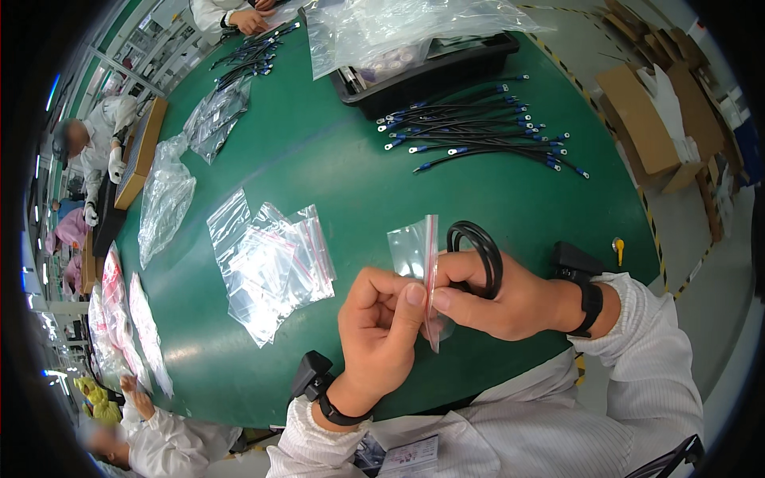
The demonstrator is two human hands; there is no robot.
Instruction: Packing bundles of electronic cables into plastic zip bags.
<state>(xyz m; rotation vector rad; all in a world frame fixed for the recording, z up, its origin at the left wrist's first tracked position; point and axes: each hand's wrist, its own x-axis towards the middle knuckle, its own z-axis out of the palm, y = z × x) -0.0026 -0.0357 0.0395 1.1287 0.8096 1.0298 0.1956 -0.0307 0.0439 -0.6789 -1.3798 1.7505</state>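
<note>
A small clear zip bag (409, 245) with a red seal line stands upright before me, held by its edge. My left hand (376, 331) pinches it between thumb and fingers. My right hand (514, 307) grips the same edge, thumb tip close to the left thumb. A coiled black cable (488, 253) is looped around the right hand's fingers; its ends are hidden. To the left of my hands lies a loose pile of flat clear zip bags (275, 267) on the green table (351, 191).
Several black cables (478, 131) with blue-collared ring lugs lie beyond my right hand. Behind them a black bin (430, 76) sits under plastic sheeting (382, 28). More cables (253, 54) lie far left. Crumpled plastic bags (167, 195) line the left side. A yellow-handled item (617, 248) is at right. Co-workers sit around.
</note>
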